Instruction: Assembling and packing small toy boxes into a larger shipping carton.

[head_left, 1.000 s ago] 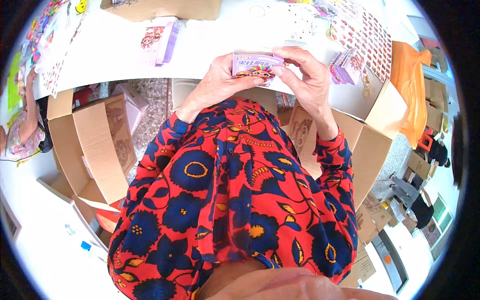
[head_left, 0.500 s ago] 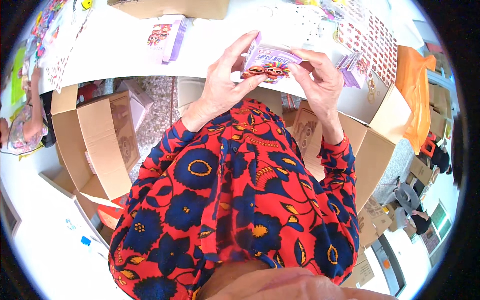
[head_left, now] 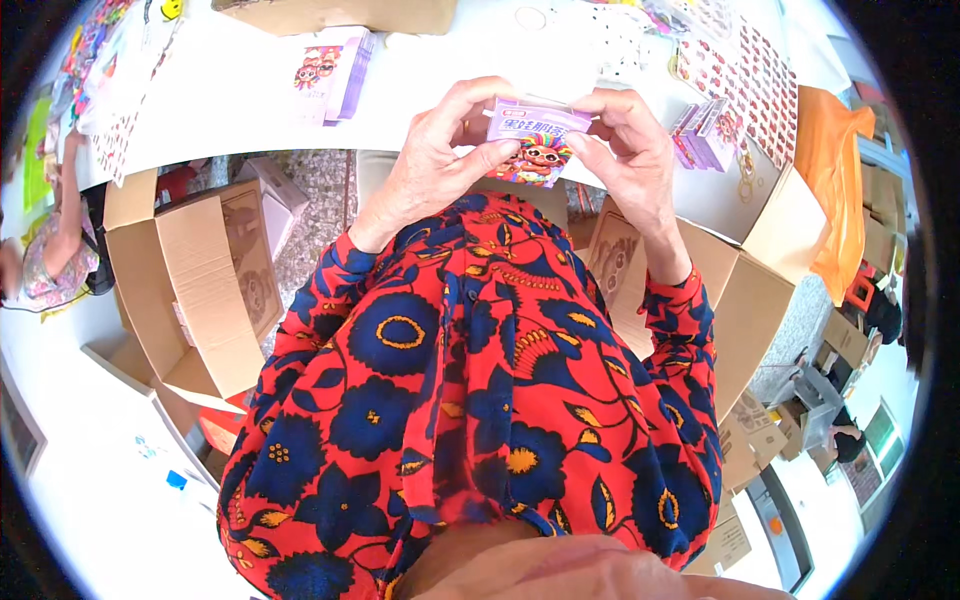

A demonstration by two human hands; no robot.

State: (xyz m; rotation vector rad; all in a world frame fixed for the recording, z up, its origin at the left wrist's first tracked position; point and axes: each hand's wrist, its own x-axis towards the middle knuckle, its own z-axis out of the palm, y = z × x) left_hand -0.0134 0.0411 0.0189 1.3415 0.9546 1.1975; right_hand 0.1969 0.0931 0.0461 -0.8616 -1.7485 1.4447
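Between my two hands is a small purple cardboard box (head_left: pixel 540 150), printed with a colourful cartoon character, held over the near edge of the white table (head_left: pixel 430 90). My left hand (head_left: pixel 445 150) grips its left side, the thumb across the printed front. On the right side, my right hand (head_left: pixel 625 150) pinches the box near its top corner, thumb in front and fingers behind. The box's printed front faces up toward me. Its far side and whatever is inside are hidden.
A stack of flat purple cartons (head_left: pixel 345 75) lies left on the table; several small purple boxes (head_left: pixel 708 135) stand right. Sticker sheets (head_left: pixel 745 90) lie beyond them. Open brown cartons (head_left: pixel 190 280) flank me below the table. At far left, another person's arm (head_left: pixel 65 220) shows.
The box has come slightly nearer to me and tipped, so more of its printed front shows. Both hands have shifted with it, fingers now along its upper edge.
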